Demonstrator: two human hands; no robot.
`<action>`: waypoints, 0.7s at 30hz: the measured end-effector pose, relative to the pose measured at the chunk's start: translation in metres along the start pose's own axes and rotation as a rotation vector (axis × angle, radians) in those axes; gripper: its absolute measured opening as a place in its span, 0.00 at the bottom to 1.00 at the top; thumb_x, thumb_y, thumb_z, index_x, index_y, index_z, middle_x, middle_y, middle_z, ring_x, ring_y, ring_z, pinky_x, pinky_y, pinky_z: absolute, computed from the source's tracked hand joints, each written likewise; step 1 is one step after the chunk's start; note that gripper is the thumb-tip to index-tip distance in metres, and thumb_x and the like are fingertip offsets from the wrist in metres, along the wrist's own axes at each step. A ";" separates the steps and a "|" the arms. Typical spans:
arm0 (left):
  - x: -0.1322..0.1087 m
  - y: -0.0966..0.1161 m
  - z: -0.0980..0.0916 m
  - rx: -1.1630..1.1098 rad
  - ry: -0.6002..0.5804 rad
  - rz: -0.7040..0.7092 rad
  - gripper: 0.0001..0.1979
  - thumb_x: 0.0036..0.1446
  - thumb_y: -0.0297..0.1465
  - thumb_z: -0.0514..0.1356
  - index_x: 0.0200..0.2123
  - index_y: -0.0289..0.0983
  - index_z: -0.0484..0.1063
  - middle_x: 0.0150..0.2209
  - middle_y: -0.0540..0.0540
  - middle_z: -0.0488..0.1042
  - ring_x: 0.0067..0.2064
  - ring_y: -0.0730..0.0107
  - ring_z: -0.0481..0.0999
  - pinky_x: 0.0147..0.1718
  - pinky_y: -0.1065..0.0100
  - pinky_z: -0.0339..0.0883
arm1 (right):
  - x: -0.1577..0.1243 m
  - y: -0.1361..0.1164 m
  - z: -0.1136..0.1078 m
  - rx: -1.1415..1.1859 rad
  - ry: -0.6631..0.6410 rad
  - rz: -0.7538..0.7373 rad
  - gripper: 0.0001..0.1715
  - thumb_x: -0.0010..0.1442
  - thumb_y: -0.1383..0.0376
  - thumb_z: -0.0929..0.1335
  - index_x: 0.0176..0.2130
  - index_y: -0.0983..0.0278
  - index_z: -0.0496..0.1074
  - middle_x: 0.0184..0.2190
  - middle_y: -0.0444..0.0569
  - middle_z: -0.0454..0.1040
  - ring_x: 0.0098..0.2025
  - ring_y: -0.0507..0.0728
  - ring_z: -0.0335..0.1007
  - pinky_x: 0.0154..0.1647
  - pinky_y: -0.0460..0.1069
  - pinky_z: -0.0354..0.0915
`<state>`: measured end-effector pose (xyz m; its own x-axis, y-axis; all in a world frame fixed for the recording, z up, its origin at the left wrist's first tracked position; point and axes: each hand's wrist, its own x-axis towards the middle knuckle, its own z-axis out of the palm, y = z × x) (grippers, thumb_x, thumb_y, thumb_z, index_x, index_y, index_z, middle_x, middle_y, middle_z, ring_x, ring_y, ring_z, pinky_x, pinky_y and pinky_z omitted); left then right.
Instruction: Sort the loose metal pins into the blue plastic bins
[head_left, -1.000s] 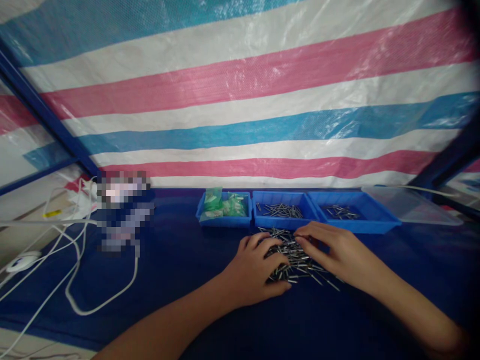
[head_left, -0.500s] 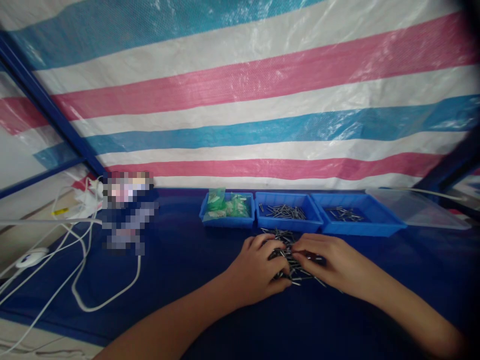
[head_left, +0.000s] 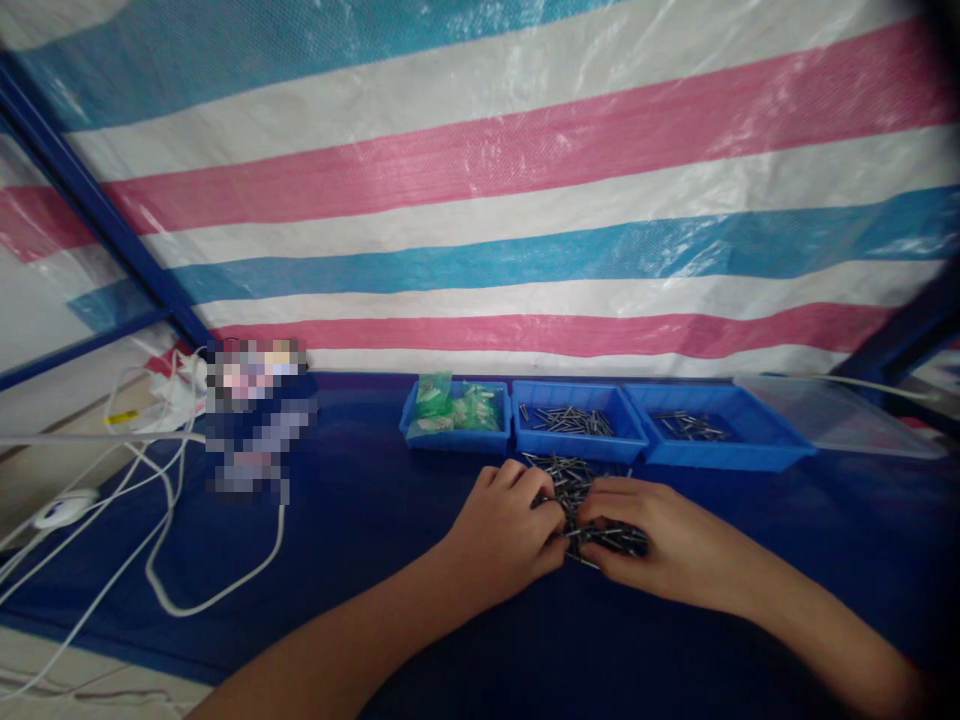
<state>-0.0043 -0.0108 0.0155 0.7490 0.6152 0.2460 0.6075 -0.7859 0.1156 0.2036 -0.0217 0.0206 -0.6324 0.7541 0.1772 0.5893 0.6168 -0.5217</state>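
A loose pile of thin, nail-like metal pins (head_left: pixel 568 482), silver and dark, lies on the blue table top in front of the bins. My left hand (head_left: pixel 504 525) is curled against the left side of this pile, fingertips bent in among the pins. From the right, my right hand (head_left: pixel 660 535) closes round a bunch of dark pins (head_left: pixel 619 538) between thumb and fingers. Its fingertips almost meet those of my left hand. Part of the pile is hidden beneath both hands.
Along the back stand three blue bins: one with green plastic packets (head_left: pixel 456 408), a middle bin (head_left: pixel 581 447) and a right bin (head_left: pixel 727 458), both holding similar pins. A clear plastic sheet or lid (head_left: pixel 862 420) lies at the right. White cables (head_left: pixel 169 540) spread over the left side.
My right hand has gathered a bunch of pins and its fingers now wrap round them. My left hand has shifted slightly left, with its fingers curled tighter.
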 end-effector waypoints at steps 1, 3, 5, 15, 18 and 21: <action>0.000 0.000 0.000 0.001 0.002 0.004 0.08 0.58 0.36 0.59 0.33 0.38 0.72 0.43 0.46 0.70 0.46 0.62 0.65 0.38 0.62 0.58 | 0.000 0.000 0.001 -0.004 -0.004 0.009 0.03 0.55 0.69 0.67 0.32 0.61 0.71 0.30 0.46 0.73 0.31 0.54 0.71 0.33 0.48 0.64; 0.000 0.000 0.000 0.010 0.004 0.012 0.11 0.57 0.39 0.60 0.33 0.37 0.72 0.43 0.46 0.70 0.45 0.61 0.65 0.38 0.62 0.58 | 0.000 0.000 0.001 -0.008 -0.016 0.021 0.04 0.54 0.70 0.67 0.32 0.61 0.71 0.30 0.46 0.73 0.32 0.54 0.71 0.33 0.48 0.64; -0.001 0.000 0.001 0.020 0.000 0.021 0.14 0.56 0.42 0.60 0.33 0.36 0.72 0.42 0.46 0.70 0.45 0.61 0.66 0.37 0.62 0.59 | 0.000 -0.002 0.001 -0.002 -0.027 0.021 0.04 0.54 0.71 0.67 0.31 0.61 0.71 0.30 0.45 0.73 0.33 0.55 0.71 0.34 0.48 0.64; 0.001 0.004 -0.002 -0.089 0.012 -0.037 0.09 0.61 0.34 0.55 0.33 0.38 0.73 0.43 0.47 0.71 0.45 0.63 0.67 0.39 0.62 0.59 | 0.001 -0.001 0.004 0.013 0.000 0.015 0.04 0.57 0.69 0.66 0.33 0.61 0.72 0.32 0.46 0.73 0.33 0.54 0.71 0.34 0.48 0.65; 0.002 0.006 -0.004 -0.193 0.080 -0.091 0.10 0.64 0.33 0.52 0.37 0.38 0.72 0.41 0.46 0.72 0.43 0.65 0.68 0.40 0.63 0.60 | 0.001 0.000 0.004 0.026 0.055 0.018 0.06 0.60 0.68 0.65 0.33 0.62 0.71 0.31 0.46 0.72 0.33 0.53 0.70 0.34 0.47 0.64; 0.005 0.007 -0.003 -0.429 0.172 -0.166 0.10 0.65 0.31 0.50 0.38 0.36 0.70 0.37 0.47 0.73 0.40 0.69 0.71 0.40 0.68 0.61 | 0.002 -0.001 0.005 0.085 0.121 0.018 0.06 0.62 0.64 0.65 0.35 0.61 0.72 0.32 0.47 0.72 0.34 0.54 0.70 0.34 0.47 0.64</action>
<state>0.0028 -0.0139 0.0202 0.5747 0.7436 0.3416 0.5244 -0.6551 0.5439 0.1989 -0.0220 0.0175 -0.5541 0.7896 0.2634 0.5518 0.5854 -0.5940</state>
